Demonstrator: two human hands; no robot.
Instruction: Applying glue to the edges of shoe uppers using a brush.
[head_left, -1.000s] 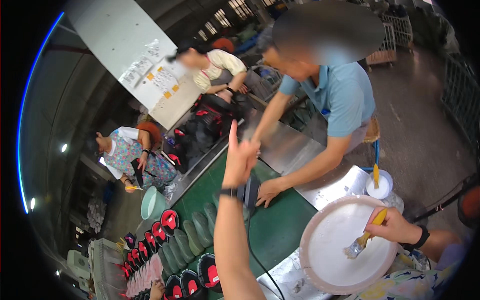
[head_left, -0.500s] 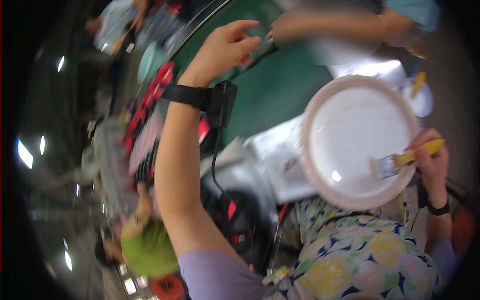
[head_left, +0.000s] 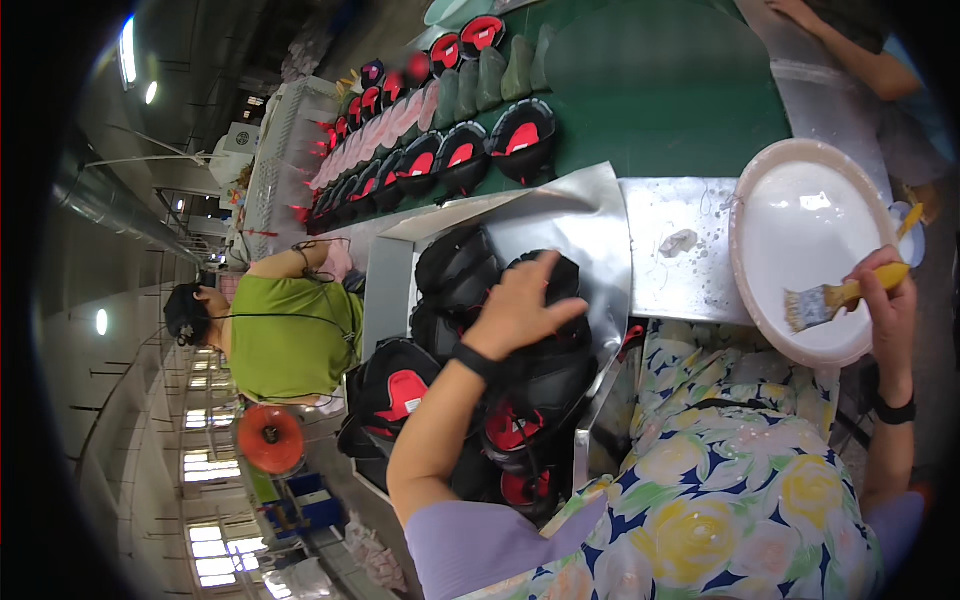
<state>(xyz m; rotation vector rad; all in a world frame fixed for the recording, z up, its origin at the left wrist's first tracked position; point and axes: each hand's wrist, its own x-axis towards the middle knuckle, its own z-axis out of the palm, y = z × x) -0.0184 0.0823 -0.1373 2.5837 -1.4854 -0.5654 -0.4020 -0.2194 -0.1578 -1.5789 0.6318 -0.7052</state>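
Note:
My right hand [head_left: 886, 305] is closed round the yellow handle of a flat paintbrush [head_left: 814, 306]. The brush's bristles point left over a pale pinkish basin [head_left: 738, 245] with whitish liquid inside. On the left, my left hand [head_left: 512, 312] is open, thumb and fingers spread, above a metal-sided bin [head_left: 612, 230]. Piled in that bin are several black shoe-like padded pieces [head_left: 457, 268], some showing red lining. Whether my fingers touch one of them I cannot tell.
Rows of similar black-and-red pieces [head_left: 522, 140] stand on a green belt [head_left: 680, 90] beyond the bin. A metal plate [head_left: 690, 245] lies between bin and basin. A co-worker in green [head_left: 290, 325] is at left; another person's arm [head_left: 845, 50] reaches in at far right.
My left hand has come from above the green belt down over the bin. My right hand still holds the paintbrush over the basin. The view has swung, bringing the bin and rows into sight.

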